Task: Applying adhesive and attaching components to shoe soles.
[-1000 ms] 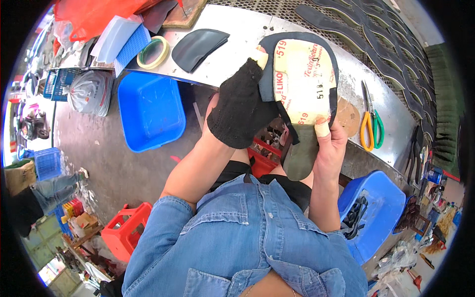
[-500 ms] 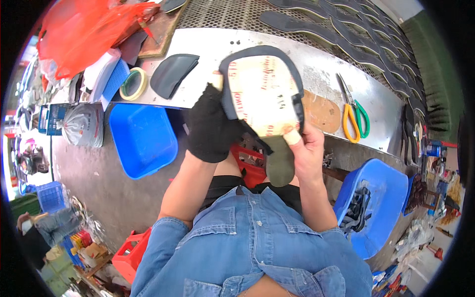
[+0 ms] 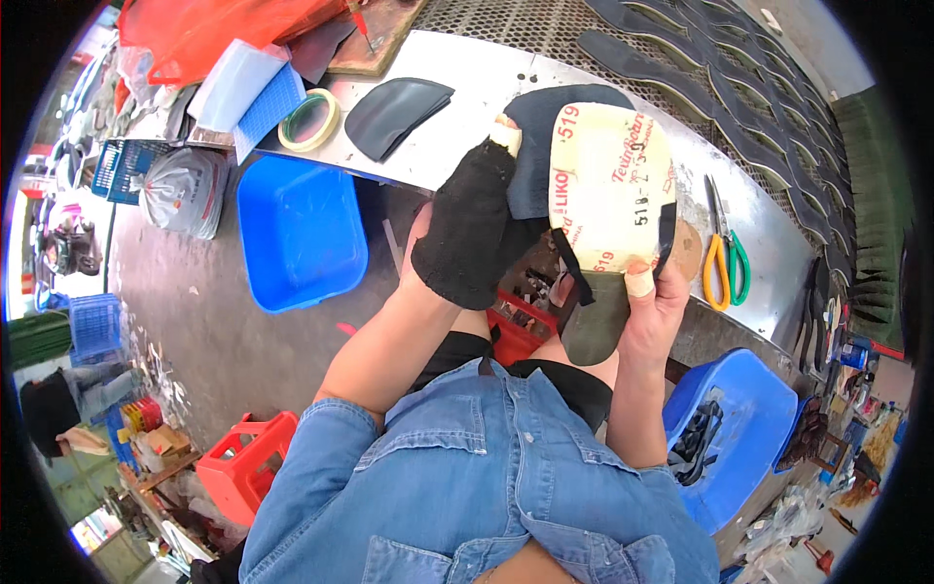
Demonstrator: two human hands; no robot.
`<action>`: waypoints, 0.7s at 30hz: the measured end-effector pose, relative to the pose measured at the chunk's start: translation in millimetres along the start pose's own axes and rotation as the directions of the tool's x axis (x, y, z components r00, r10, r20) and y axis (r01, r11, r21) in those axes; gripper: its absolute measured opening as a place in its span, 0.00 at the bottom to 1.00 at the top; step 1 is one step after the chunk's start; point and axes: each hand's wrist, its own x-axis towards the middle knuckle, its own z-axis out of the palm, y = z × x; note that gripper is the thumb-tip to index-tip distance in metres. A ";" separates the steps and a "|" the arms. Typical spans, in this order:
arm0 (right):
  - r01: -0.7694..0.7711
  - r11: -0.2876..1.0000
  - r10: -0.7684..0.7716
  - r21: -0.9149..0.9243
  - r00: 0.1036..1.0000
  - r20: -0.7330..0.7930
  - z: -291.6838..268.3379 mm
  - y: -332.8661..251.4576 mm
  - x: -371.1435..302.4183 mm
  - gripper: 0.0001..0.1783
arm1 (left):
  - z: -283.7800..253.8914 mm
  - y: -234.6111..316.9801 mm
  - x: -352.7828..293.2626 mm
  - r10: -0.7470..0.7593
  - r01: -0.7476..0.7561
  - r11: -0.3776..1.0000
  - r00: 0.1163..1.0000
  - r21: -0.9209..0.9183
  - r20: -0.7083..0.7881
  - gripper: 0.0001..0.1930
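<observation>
My left hand (image 3: 469, 216), in a black fingerless glove with tape round its thumb, grips a dark sheet-like shoe upper (image 3: 537, 146). Its thumb presses on the piece's left side. My right hand (image 3: 654, 310), bare with a taped thumb, pinches a shoe insole (image 3: 613, 185) near its narrow part. The insole's wide end is cream with red and black print; its narrow end (image 3: 595, 326) is dark olive. Dark straps lie at both sides of the insole's waist. The upper shows behind and left of the insole; how they join underneath is hidden.
On the metal bench lie a folded black piece (image 3: 397, 112), a tape roll (image 3: 309, 121) and scissors (image 3: 725, 248) with yellow and green handles. Dark soles (image 3: 681, 97) cover mesh behind. Blue bins (image 3: 302, 234) stand below at left and right, with a red stool (image 3: 248, 467) lower left.
The insole has moved right, away from my gloved hand. The dark upper, which framed its edge before, now spreads out flatter on the left and behind it. The whole view has shifted too.
</observation>
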 end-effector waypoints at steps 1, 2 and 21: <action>-0.009 1.000 0.009 -0.001 1.000 0.001 0.8 -0.2 1.5 0.15 | 4.0 3.8 1.4 -0.319 0.264 0.661 0.946 -0.702 0.056 0.22; -0.010 1.000 0.010 0.000 1.000 0.003 1.9 -0.2 2.1 0.15 | 4.8 8.4 3.0 -0.474 0.291 -0.124 0.822 -0.948 0.315 0.23; -0.060 0.998 0.060 -0.014 0.998 0.018 3.1 1.1 1.2 0.14 | -17.5 33.1 -3.5 0.032 -0.036 0.984 0.999 0.172 0.023 0.27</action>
